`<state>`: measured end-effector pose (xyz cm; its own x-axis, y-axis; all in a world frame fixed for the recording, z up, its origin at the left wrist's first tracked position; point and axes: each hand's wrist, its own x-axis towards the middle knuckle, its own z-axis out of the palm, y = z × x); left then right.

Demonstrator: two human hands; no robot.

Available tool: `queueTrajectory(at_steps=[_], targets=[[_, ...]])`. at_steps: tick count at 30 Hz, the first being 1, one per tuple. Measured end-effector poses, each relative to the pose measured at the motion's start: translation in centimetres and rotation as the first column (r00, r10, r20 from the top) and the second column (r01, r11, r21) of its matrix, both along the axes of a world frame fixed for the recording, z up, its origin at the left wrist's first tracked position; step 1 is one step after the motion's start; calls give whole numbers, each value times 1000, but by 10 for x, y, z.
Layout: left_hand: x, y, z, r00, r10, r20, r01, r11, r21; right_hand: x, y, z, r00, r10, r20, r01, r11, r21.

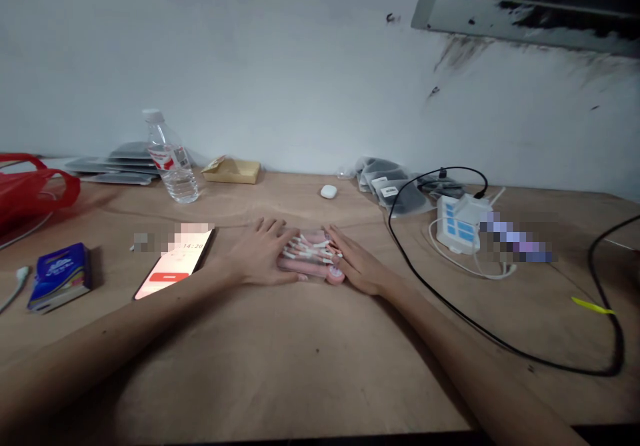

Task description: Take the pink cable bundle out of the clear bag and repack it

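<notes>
A clear pack of pink and white sticks (310, 249) lies on the wooden table, with a round pink piece (335, 274) at its near right corner. My left hand (265, 253) rests flat at the pack's left end, its fingers spread and its thumb along the near edge. On the other side, my right hand (357, 263) lies with straight fingers against the right end. Both hands touch the pack, and neither is closed around it. Parts of the pack's ends are hidden under the fingers.
Left of my hands are a lit phone (175, 263), a blue tissue pack (61, 276), a water bottle (173, 159) and a red bag (37, 189). Behind stand a shallow cardboard box (233, 171) and a white earbud case (329, 192). A power strip (456, 226) and black cable (450, 319) are right.
</notes>
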<state>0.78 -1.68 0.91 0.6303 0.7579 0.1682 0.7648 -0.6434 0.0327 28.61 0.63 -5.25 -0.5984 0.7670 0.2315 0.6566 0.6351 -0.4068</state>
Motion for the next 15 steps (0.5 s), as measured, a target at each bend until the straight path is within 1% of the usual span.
queueTrajectory(at_steps=[3,5,10,13,15], targets=[[2,-1,0,1000,14,-10,-14,1000,1,-3,3,-6,998,-56,17,55,998,22],[2,1,-2,1000,24,4,-24,1000,-6,1,5,-5,998,-58,14,57,998,31],[-2,7,-7,999,43,19,-43,999,-25,23,8,11,997,71,7,-71,997,-17],[-4,9,-7,1000,28,10,-28,999,-26,31,9,17,996,83,28,-82,997,-13],[-4,9,-8,1000,25,5,-25,999,-28,30,9,17,995,91,43,-92,996,1]])
